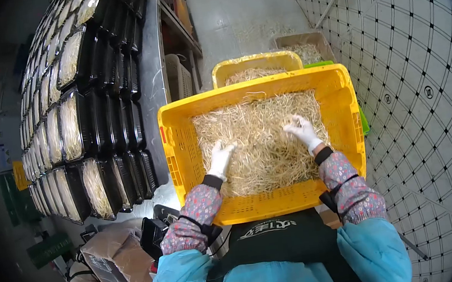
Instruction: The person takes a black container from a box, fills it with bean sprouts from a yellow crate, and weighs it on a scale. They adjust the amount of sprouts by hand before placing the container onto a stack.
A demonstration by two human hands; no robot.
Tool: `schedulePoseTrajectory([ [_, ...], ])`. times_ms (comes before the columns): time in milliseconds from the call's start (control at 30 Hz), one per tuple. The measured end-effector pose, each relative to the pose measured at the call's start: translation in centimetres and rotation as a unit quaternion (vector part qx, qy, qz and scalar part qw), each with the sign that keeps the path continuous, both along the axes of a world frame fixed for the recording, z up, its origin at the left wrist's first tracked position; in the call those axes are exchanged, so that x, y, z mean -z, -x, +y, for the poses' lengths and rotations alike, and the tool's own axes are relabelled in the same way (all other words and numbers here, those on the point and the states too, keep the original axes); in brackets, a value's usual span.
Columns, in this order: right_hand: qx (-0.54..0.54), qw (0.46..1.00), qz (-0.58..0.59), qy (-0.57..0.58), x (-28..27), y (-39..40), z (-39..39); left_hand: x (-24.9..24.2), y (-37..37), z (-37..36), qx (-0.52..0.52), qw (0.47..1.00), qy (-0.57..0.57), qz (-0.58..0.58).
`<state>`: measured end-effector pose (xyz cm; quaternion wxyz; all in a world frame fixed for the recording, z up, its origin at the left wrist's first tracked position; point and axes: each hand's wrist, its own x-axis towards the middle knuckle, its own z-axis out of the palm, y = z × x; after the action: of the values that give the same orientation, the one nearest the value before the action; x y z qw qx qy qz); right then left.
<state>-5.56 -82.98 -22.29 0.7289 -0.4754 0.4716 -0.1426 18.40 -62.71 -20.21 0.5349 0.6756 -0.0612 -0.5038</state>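
A large yellow plastic basket [269, 205] stands in front of me, filled with a loose heap of thin, pale bean sprouts [263, 148]. My left hand [221, 159], in a white glove, rests on the left side of the heap, thumb and fingers apart. On the right side, my right hand [303, 131], also white-gloved, is just above the sprouts. Its fingers are bent together around a few pale strands at the tips. Both hands are inside the basket's rim and well apart from each other.
Black trays [76, 124] packed with pale strands are stacked high on the metal table [151, 66] at left. Behind the basket are a smaller yellow basket [218, 76] and a grey bin [328, 46]. A brown cardboard box [118, 245] sits lower left. Patterned wall panels line the right.
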Motion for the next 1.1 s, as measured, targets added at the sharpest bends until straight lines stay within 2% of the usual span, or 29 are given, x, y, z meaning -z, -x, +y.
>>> schedulePoseTrajectory([
  [33, 0.022, 0.992, 0.112, 0.054, -1.4, -0.4, 0.7, 1.8, 0.3, 0.3, -0.016, 0.997, -0.051, -0.049],
  [67, 0.023, 0.992, 0.11, 0.057, -0.2, -1.5, 1.7, 3.4, 0.6, -0.1, -0.016, 0.997, -0.047, -0.051],
  [100, -0.091, 0.944, 0.235, 0.212, 2.3, -2.3, 3.1, 4.8, 1.3, -0.7, -0.036, 0.997, -0.067, -0.011],
  [133, -0.199, 0.846, 0.349, 0.351, 3.8, -3.2, 4.3, 5.8, 2.3, -1.2, -0.056, 0.994, -0.091, 0.031],
  [167, -0.219, 0.874, 0.296, 0.316, 3.0, -5.3, 5.4, 6.6, 3.9, -1.6, -0.079, 0.996, -0.005, 0.035],
  [200, -0.239, 0.899, 0.242, 0.276, 1.5, -7.1, 6.6, 6.3, 5.1, -1.5, -0.096, 0.993, -0.005, 0.069],
  [233, -0.24, 0.901, 0.241, 0.271, -0.5, -7.9, 6.8, 2.0, 7.1, -2.4, -0.164, 0.984, 0.02, 0.071],
  [267, -0.239, 0.915, 0.186, 0.267, -3.3, -8.7, 6.3, -2.7, 8.4, -3.6, -0.233, 0.969, 0.048, 0.072],
  [300, -0.239, 0.926, 0.13, 0.26, -5.6, -9.2, 5.6, -3.4, 8.5, -2.4, -0.25, 0.958, 0.049, 0.13],
  [333, -0.239, 0.928, 0.128, 0.257, -7.2, -9.6, 4.6, -3.9, 8.9, -0.6, -0.267, 0.944, 0.05, 0.186],
  [367, -0.293, 0.921, 0.063, 0.247, -8.5, -10.2, 3.4, -2.7, 9.4, 1.0, -0.27, 0.93, 0.088, 0.233],
  [400, -0.346, 0.908, -0.003, 0.238, -8.9, -11.0, 2.2, -3.9, 9.7, 1.9, -0.272, 0.93, 0.086, 0.23],
  [467, -0.402, 0.859, 0.08, 0.308, -7.9, -12.0, -0.5, -6.2, 9.4, 3.0, -0.198, 0.936, 0.034, 0.288],
  [533, -0.369, 0.85, 0.166, 0.337, -5.1, -10.9, -3.7, -6.0, 6.7, 4.0, -0.129, 0.941, -0.151, 0.273],
  [600, -0.364, 0.849, 0.24, 0.299, -4.7, -9.6, -6.3, -6.0, 4.0, 4.7, -0.117, 0.976, -0.156, 0.099],
  [667, -0.399, 0.825, 0.284, 0.281, -3.5, -9.1, -6.9, -5.0, 1.0, 3.7, -0.028, 0.998, -0.046, -0.027],
  [700, -0.402, 0.825, 0.284, 0.278, -2.9, -9.6, -6.9, -3.4, -0.3, 2.4, 0.05, 0.984, -0.051, -0.166],
  [733, -0.414, 0.819, 0.268, 0.293, -2.3, -10.6, -6.5, -1.9, -1.7, 0.7, 0.128, 0.943, -0.053, -0.302],
  [800, -0.425, 0.813, 0.252, 0.307, -2.1, -13.2, -5.7, -0.8, -3.0, -3.6, 0.179, 0.899, -0.087, -0.389],
  [867, -0.436, 0.81, 0.273, 0.282, -2.6, -14.9, -4.4, 1.3, -3.8, -6.2, 0.231, 0.812, -0.096, -0.527],
  [900, -0.439, 0.81, 0.238, 0.307, -1.3, -14.2, -3.6, 2.2, -3.4, -6.6, 0.268, 0.778, -0.111, -0.557],
  [933, -0.44, 0.81, 0.24, 0.306, -0.3, -13.3, -2.5, 2.8, -2.9, -6.1, 0.268, 0.78, -0.111, -0.555],
  [1000, -0.441, 0.811, 0.182, 0.338, 1.1, -10.4, 0.5, 2.0, -1.2, -3.9, 0.35, 0.866, -0.064, -0.351],
  [1067, -0.542, 0.794, 0.121, 0.248, -4.8, -7.0, 1.5, -3.1, 1.4, -1.0, 0.445, 0.815, -0.063, -0.366],
  [1100, -0.534, 0.769, 0.096, 0.338, -4.7, -3.7, 3.2, -2.9, 2.5, 2.1, 0.463, 0.796, -0.037, -0.387],
])
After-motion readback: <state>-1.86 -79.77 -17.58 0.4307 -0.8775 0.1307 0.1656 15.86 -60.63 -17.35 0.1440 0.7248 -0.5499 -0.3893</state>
